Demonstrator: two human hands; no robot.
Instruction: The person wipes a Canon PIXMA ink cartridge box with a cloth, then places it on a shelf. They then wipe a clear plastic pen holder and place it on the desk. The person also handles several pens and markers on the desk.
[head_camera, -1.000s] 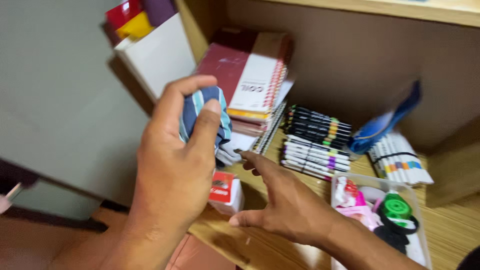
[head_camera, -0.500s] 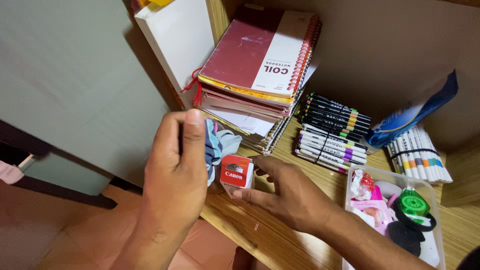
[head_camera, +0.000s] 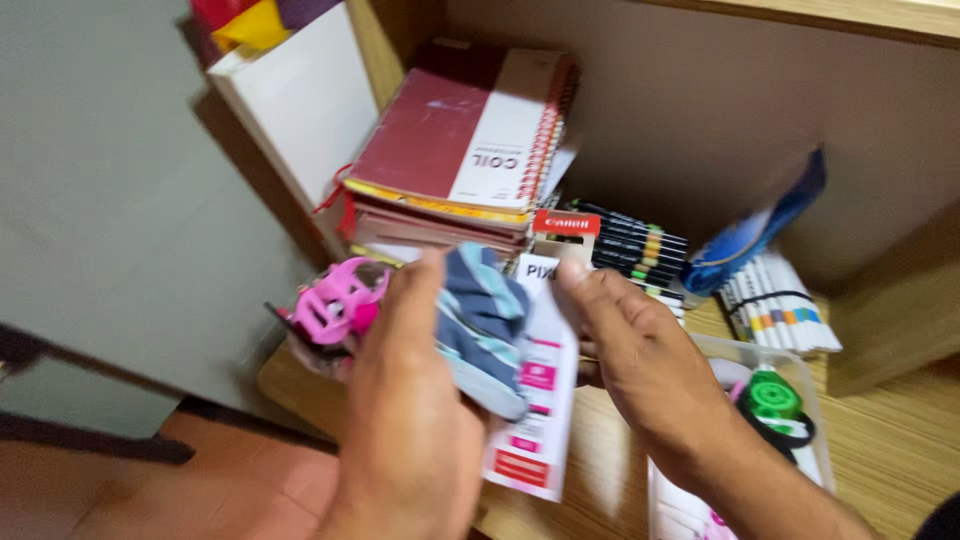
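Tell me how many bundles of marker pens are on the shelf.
2. A black and white banded bundle lies right of the notebook stack, partly behind the right hand. A white bundle lies further right, under the blue packet. Others may be hidden.

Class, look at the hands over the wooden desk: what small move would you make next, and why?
Probably set the small red and white box down on the desk. The right hand pinches it together with a white and pink leaflet, while the left hand already grips a striped cloth beside a pink plastic piece. Both hands look crowded.
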